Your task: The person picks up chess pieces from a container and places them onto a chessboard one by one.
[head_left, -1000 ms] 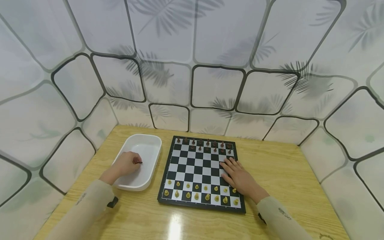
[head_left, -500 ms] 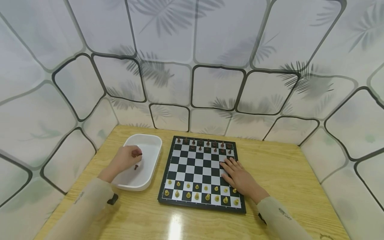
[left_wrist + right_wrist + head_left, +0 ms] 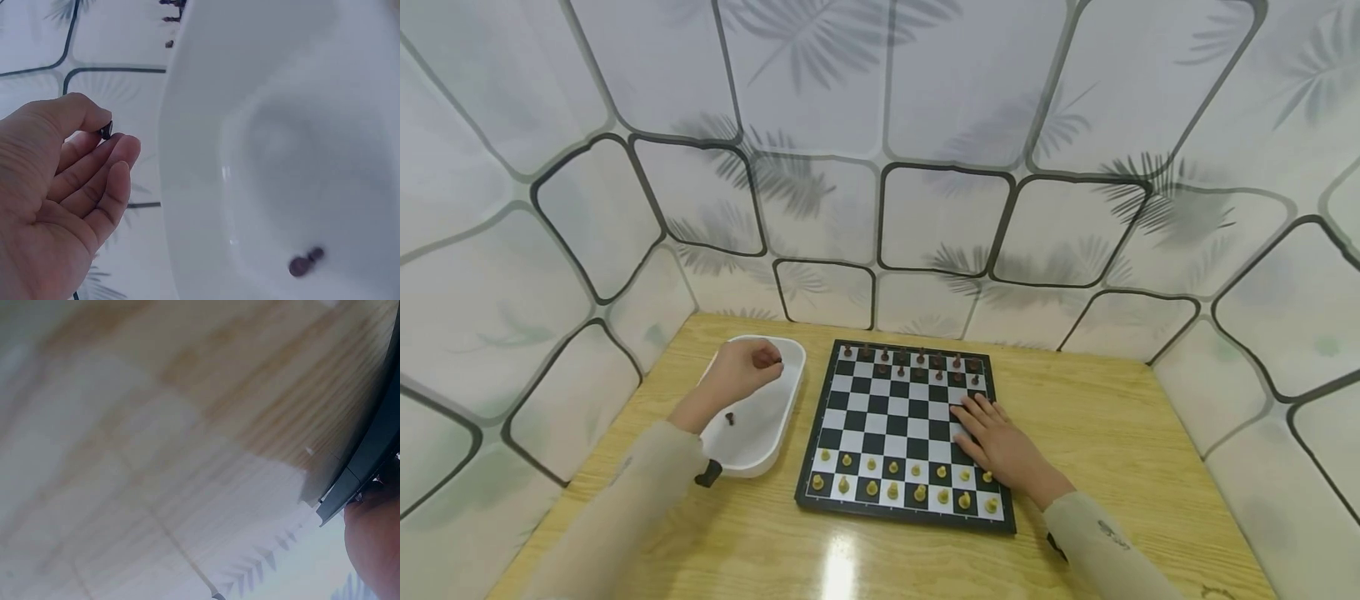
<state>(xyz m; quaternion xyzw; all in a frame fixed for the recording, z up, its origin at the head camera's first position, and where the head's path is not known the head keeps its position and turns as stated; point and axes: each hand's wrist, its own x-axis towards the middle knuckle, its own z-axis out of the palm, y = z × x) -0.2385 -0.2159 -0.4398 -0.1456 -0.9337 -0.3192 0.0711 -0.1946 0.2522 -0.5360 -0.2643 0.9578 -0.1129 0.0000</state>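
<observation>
Over the far part of the white tray (image 3: 758,442), my left hand (image 3: 741,372) pinches a small dark chess piece (image 3: 107,130) between thumb and forefinger. Most of that piece is hidden by the fingertips. Another dark pawn-like piece (image 3: 730,418) lies on its side in the tray. My right hand (image 3: 1000,442) rests with spread fingers on the right edge of the chessboard (image 3: 880,425). Red-brown pieces (image 3: 921,356) stand along the board's far side, their second row running from the third column rightward. Yellow pieces (image 3: 892,490) stand in two rows on the near side.
The tray stands left of the board with a narrow gap between. Both are on a light wooden table (image 3: 1075,400). A patterned wall covering (image 3: 940,217) encloses the back and sides. In the right wrist view, the board's dark edge (image 3: 369,450) shows beside my right hand.
My left hand rises out of the tray and moves forward and right, carrying a dark chess piece. The piece lying in the tray has come into view. The right hand stays put.
</observation>
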